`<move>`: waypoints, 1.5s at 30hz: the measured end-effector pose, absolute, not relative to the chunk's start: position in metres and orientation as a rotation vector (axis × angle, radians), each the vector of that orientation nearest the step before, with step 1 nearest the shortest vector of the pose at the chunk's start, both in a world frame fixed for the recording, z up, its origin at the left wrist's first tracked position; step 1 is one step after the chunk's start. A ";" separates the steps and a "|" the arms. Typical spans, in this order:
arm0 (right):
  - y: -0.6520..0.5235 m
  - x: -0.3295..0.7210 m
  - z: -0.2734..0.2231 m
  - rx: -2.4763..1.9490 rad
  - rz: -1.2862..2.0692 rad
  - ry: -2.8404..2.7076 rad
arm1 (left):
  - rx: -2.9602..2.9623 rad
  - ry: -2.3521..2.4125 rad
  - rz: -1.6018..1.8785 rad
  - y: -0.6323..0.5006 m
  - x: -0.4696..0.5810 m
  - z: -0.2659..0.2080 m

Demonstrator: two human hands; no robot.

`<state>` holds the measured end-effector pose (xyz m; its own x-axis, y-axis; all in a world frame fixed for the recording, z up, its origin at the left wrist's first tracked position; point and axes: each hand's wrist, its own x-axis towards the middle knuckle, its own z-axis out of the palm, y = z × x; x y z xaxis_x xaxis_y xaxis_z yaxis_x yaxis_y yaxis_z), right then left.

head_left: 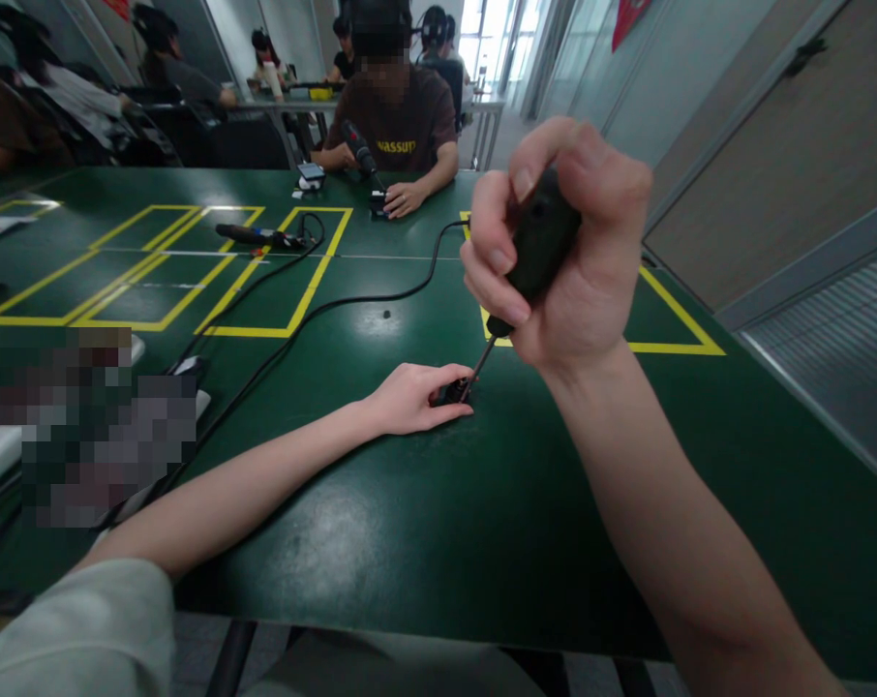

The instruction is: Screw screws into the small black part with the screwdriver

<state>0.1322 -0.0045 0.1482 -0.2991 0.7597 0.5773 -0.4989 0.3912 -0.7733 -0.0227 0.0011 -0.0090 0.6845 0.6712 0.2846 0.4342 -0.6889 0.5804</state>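
Raised in front of me, my right hand (565,242) is wrapped round the dark handle of a screwdriver (546,235). Its thin shaft slants down and left, and the tip meets a small black part (453,390) on the green table. My left hand (416,397) holds that part between thumb and fingers, resting low on the tabletop. Much of the part is covered by my fingers, so I cannot make out its exact kind.
Yellow tape outlines (257,332) mark the green table (322,552). A corded electric screwdriver (257,235) lies across the far left outlines, and a black cable (366,298) runs over the middle. Opposite, a person (402,116) works with another driver (358,147). Blurred items (119,445) lie at left.
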 end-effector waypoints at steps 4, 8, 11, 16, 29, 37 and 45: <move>-0.004 0.131 0.148 -0.318 1.229 -1.400 | 2.421 0.847 0.682 0.001 -0.022 -0.009; -0.006 0.129 0.148 -0.421 1.175 -1.414 | 2.414 0.856 0.675 0.001 -0.022 -0.008; -0.006 0.128 0.147 -0.426 1.160 -1.431 | 2.403 0.856 0.676 0.001 -0.022 -0.009; -0.008 0.127 0.146 -0.327 1.197 -1.444 | 2.396 0.845 0.681 0.001 -0.022 -0.008; -0.008 0.122 0.151 -0.263 1.399 -1.313 | 2.413 0.859 0.651 0.003 -0.022 -0.011; -0.010 0.124 0.148 -0.252 1.331 -1.276 | 2.420 0.866 0.653 0.002 -0.020 -0.010; -0.008 0.120 0.149 -0.166 1.348 -1.246 | 2.408 0.832 0.644 0.003 -0.020 -0.012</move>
